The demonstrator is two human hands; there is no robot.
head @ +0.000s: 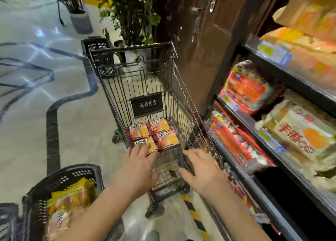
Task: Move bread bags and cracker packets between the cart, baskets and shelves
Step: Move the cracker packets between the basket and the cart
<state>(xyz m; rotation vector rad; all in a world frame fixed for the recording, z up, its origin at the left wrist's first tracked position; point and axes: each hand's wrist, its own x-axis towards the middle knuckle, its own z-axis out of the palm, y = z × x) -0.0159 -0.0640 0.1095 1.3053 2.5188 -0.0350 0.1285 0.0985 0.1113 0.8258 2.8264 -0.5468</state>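
Head view: 4 cracker packets (154, 136) lie flat, 2x2, on the wire cart (131, 47) bottom, prob. packed tight to save room. Left hand (140, 166): fingers spread, tips over nearest packet, contact unclear. Right hand (200, 169): fingers loosely spread, holding nothing. Bread bags (247, 89) fill shelves (305, 85) at right; black basket (72, 169) on glossy patterned floor (27, 131).

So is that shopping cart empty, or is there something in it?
Not empty: the cart holds cracker packets, four showing, lying flat at its bottom.

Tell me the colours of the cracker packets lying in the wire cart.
The flat cracker packets are dark red with orange-yellow cracker pictures; the head view shows it.
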